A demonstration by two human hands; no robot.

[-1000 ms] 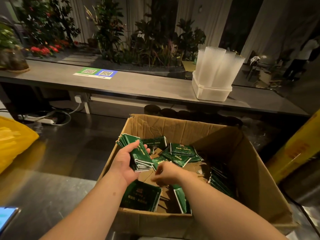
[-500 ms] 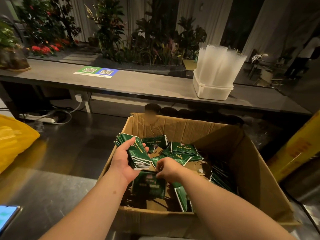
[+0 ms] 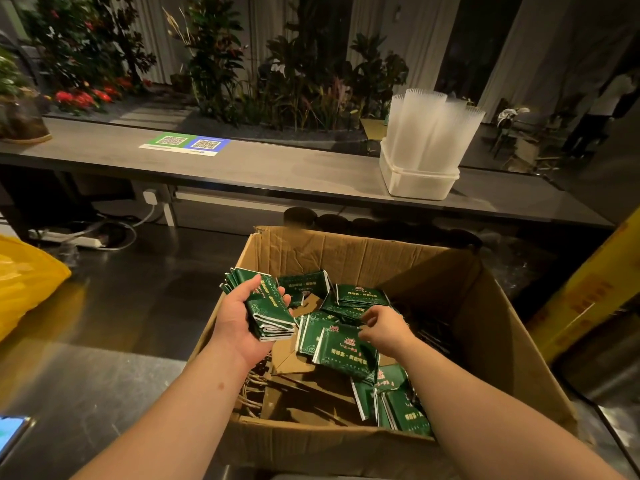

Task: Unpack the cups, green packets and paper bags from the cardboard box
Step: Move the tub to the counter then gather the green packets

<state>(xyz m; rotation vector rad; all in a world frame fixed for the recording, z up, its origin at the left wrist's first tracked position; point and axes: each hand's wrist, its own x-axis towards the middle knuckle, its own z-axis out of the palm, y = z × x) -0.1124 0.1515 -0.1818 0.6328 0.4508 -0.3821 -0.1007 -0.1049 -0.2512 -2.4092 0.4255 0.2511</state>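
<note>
A stack of green packets point(image 3: 268, 306) sits in the left hand point(image 3: 239, 323) just above the left rim of the cardboard box point(image 3: 346, 258), a little left of the frame's centre. The thumb lies along the stack's near side and the fingers wrap its far side, so the hand is closed firmly round it. Just to the right, the right hand point(image 3: 382, 327) reaches into the box with its fingers curled and its fingertips pinching the upper right edge of a single packet point(image 3: 343, 346), which tilts up above the rest. More loose packets point(image 3: 360, 296) lie scattered toward the back of the box, and others stand on edge by its front wall, partly hidden by the right forearm. Under them are brown paper bags point(image 3: 298, 356), lying flat, with twisted cord handles showing at the box's lower left. The box stands open in the lower middle of the frame on a shiny metal worktop point(image 3: 104, 341). Beyond it, in the upper right, stacks of clear cups point(image 3: 429, 133) stand upright in a white tub point(image 3: 415, 183) on a long grey counter point(image 3: 277, 171). A green and blue sign point(image 3: 187, 145) with two printed codes lies flat on the counter further left, and plants point(image 3: 214, 64) fill the background behind it. A yellow bag point(image 3: 24, 282) is at the left edge, a white power strip point(image 3: 65, 239) lies above it, a phone point(image 3: 10, 434) with its screen lit shows at the lower left corner, and a yellow carton point(image 3: 588, 299) leans at the right edge.
</note>
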